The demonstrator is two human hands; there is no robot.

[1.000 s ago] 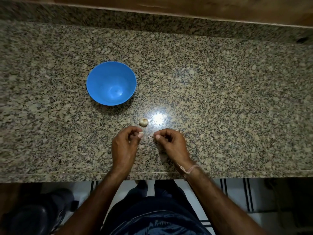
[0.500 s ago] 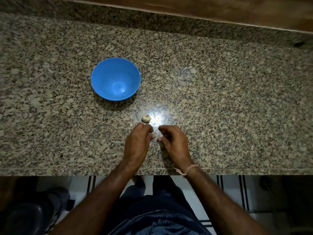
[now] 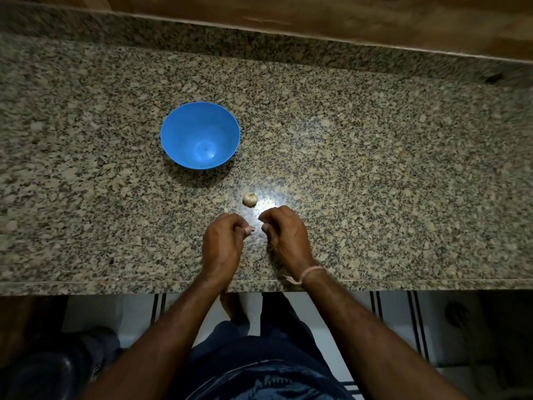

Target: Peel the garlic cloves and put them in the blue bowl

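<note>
**Item under work.** A small pale garlic clove [image 3: 249, 229] is pinched at the fingertips of the left hand [image 3: 223, 245]. The fingers are curled tight round it and hide all but its end. It is held just above the speckled granite worktop [image 3: 375, 168], nearer the person than the round blue plastic bowl [image 3: 178, 131] and to that bowl's right.

**Right hand.** The right hand [image 3: 285, 236] sits just beside the clove with its fingers clenched inward. Whether they grasp a scrap of skin cannot be told.

**Change noted.** Half a second ago the two sets of fingertips met. A narrow gap now separates them. The second garlic piece keeps its place relative to the bowl.

**Surroundings.**
- A pale, rounded, unpeeled garlic piece [image 3: 249, 200] lies on the worktop between the bowl and the hands, slightly right of the direct line, with a bright light reflection [image 3: 266, 204] beside it.
- A tiny pale fragment [image 3: 225, 210] lies near the left knuckles.
- The bowl stands upright, well apart from both hands.
- A pink thread band [image 3: 310, 272] circles the right wrist.
- A brown wooden ledge [image 3: 317, 18] runs beyond the bowl.
- Below the worktop edge there are dark blue clothing [image 3: 259, 370] and a white tiled floor [image 3: 331, 307].
</note>
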